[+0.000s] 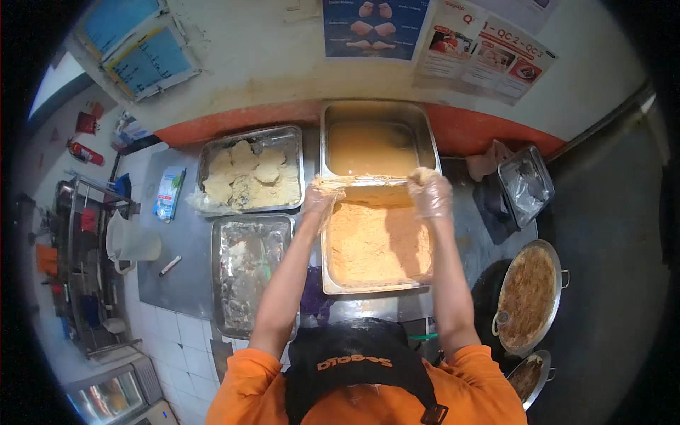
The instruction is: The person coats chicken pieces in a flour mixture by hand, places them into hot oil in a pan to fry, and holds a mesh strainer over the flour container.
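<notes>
My left hand [324, 196], in a clear plastic glove with crumbs on it, is closed at the upper left corner of a metal pan of orange-tan powder [375, 244]. My right hand [429, 193], gloved too, is closed at the upper right corner of that pan. Whatever the fingers hold is too small to name. Just beyond, a deep metal pan [431, 134] contains a cloudy brownish liquid. Left of it, a tray [299, 159] carries pale floury pieces [248, 172].
A flour-smeared tray [216, 276] lies near left, beside a marker [170, 265], a blue packet [169, 193] and a plastic jug [134, 239]. At right are a tray with plastic [525, 185] and two round pans, the larger one [530, 297] holding brown contents.
</notes>
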Available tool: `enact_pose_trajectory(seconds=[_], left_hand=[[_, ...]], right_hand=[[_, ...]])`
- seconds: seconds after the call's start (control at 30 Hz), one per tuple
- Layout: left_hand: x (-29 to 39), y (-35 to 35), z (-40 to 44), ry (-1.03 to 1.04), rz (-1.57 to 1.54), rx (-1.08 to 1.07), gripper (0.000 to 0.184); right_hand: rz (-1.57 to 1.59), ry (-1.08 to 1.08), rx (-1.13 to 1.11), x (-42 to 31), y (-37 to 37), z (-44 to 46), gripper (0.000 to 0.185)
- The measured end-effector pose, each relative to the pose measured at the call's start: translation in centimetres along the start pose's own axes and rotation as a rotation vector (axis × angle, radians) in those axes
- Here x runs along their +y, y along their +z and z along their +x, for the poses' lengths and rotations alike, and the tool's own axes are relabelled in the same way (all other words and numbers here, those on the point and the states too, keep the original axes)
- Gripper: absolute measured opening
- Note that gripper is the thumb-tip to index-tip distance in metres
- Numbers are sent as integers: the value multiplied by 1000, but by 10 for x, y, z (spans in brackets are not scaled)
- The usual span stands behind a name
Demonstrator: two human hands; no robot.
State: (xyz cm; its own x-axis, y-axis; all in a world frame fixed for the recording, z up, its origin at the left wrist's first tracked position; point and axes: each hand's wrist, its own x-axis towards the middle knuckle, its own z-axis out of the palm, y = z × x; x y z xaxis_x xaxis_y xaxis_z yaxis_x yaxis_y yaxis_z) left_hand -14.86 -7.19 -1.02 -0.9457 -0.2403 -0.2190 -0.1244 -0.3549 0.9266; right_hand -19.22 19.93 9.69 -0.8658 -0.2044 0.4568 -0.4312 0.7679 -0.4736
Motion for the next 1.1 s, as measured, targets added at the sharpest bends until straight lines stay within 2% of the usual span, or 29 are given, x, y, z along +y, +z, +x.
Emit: enact_pose_trajectory(seconds=[0.1,0.13,0.2,0.23,0.3,0.33,0.43,0.47,0.57,0.6,0.7,0.77,0.87,1.0,1.07,1.1], left_hand=[[-2,-2,3,6,-35,-35,38],[-2,-3,1,-14,26,-33,38],[24,8,-13,-54,149,-25,38],[20,6,-11,-15,58,-50,38],[8,1,-6,62,-125,-100,37],[0,-1,-5,75,-106,-94,36],[1,2,-2,71,-22,-99,36],[15,7,-8,37,25,-110,38],[18,7,-9,46,53,-134,40],[16,7,-8,68,45,-144,40],[12,9,-11,127,-222,-148,39],[13,12,-12,92,-158,-89,38],[14,11,-8,90,-79,-87,36],[18,12,-8,83,-26,-91,32],[31,15,-15,113,229,-56,32],[35,12,-16,127,360,-41,32]], right_hand=[[28,47,-63,33,-2,11,12],[-131,58,-240,40,-3,15,14],[-157,61,-252,36,7,22,11],[-169,62,-261,33,14,24,9],[-175,205,-343,22,16,36,11],[-179,279,-387,17,19,38,13],[-327,190,-394,9,36,43,19],[-382,77,-408,21,52,42,24],[-301,232,-405,16,65,45,21],[-322,208,-428,12,68,45,21],[-359,167,-464,5,81,44,23],[-344,179,-452,10,101,41,27],[-300,248,-502,-58,72,50,19],[-272,213,-566,-61,87,53,25],[-274,145,-525,-59,105,49,34],[-242,98,-506,-62,105,47,32]])
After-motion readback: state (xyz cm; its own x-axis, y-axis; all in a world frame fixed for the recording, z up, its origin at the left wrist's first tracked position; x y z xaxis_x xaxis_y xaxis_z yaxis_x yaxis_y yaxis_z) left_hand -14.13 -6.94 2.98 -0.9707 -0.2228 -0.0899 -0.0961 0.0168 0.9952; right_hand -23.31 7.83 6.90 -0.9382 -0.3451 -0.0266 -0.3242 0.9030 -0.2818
